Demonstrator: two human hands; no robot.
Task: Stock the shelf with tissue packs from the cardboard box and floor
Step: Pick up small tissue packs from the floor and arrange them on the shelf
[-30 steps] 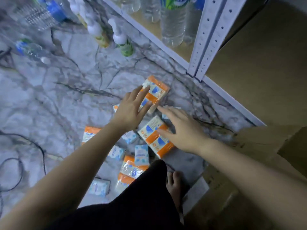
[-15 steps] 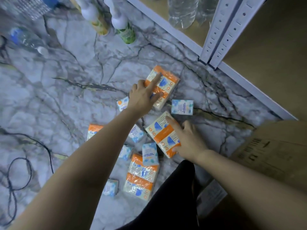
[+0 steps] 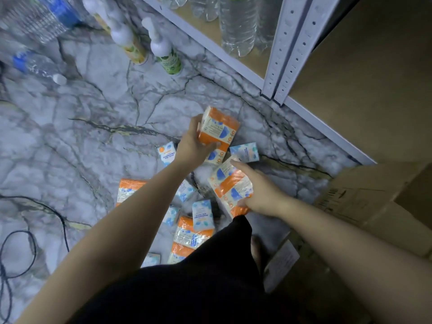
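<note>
Head view: two orange-banded plastic-wrapped tissue multipacks are gripped above the grey marble floor [image 3: 93, 127], one [image 3: 219, 130] by the left hand [image 3: 194, 146], one [image 3: 230, 187] by the right hand [image 3: 261, 192]; three more are counted lying below.

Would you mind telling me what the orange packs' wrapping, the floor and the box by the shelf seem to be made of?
Orange packs: thin glossy plastic film, judging by the crinkles and glare; the tissue inside is not visible.
Floor: grey-white marble or a marble-look tile, smooth, with dark veins; which one cannot be told.
Box: plain brown cardboard, matte, with folded flaps and dark printing.
</note>
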